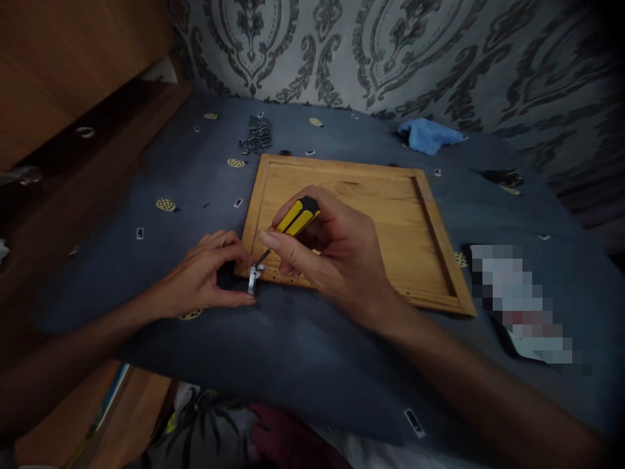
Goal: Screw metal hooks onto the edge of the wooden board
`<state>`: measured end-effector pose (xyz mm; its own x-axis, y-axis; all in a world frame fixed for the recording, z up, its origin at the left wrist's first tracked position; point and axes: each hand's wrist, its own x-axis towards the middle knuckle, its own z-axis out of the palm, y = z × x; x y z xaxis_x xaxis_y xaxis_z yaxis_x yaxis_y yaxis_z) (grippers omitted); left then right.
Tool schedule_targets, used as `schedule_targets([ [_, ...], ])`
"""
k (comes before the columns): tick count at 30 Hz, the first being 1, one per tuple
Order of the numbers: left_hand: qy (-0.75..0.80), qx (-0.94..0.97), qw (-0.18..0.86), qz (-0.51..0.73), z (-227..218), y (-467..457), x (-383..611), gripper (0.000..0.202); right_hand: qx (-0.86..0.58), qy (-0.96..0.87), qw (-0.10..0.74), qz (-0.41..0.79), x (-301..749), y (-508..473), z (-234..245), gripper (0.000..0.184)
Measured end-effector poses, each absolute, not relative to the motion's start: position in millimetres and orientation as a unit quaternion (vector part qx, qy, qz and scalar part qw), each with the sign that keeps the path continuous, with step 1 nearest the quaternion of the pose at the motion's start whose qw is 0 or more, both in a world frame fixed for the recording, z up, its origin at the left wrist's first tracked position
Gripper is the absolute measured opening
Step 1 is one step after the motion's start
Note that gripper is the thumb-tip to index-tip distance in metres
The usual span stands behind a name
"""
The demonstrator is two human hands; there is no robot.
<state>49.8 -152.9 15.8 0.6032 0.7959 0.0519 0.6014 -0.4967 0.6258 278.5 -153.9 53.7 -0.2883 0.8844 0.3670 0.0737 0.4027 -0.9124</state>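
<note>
A wooden cabinet door panel (pixel 371 195) lies flat on a dark blue bedspread (pixel 293 339). My right hand (pixel 327 254) is closed round a yellow-and-black screwdriver (pixel 295 218), its tip down at the panel's near left corner. There a small metal hinge bracket (pixel 252 279) sits against the edge. My left hand (pixel 202 277) pinches that bracket with thumb and fingers, steadying it at the corner. A row of small holes runs along the panel's near edge.
A bunch of metal hooks (pixel 256 135) lies beyond the panel, with a blue cloth (pixel 427 135) at the back right. Small round perforated discs (pixel 165 204) and tiny parts dot the bedspread. Wooden furniture (pixel 58 130) stands at the left, patterned wallpaper behind. A blurred packet (pixel 517 296) lies at the right.
</note>
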Motion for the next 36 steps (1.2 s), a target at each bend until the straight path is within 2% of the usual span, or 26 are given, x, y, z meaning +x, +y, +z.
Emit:
schedule_targets([
  [10, 0.410, 0.845, 0.295, 0.172, 16.1, -152.8, 50.5, 0.039, -0.290, -0.684, 0.434, 0.510, 286.7, -147.1, 60.3, 0.026],
  [19, 0.416, 0.842, 0.300, 0.166, 19.6, -152.9, 50.8, 0.037, -0.347, -0.661, 0.514, 0.421, 283.6, -151.1, 60.0, 0.033],
  [36, 0.415, 0.845, 0.291, 0.171, 16.8, -152.5, 49.8, 0.040, -0.348, -0.717, 0.460, 0.390, 282.3, -145.7, 41.4, 0.029],
])
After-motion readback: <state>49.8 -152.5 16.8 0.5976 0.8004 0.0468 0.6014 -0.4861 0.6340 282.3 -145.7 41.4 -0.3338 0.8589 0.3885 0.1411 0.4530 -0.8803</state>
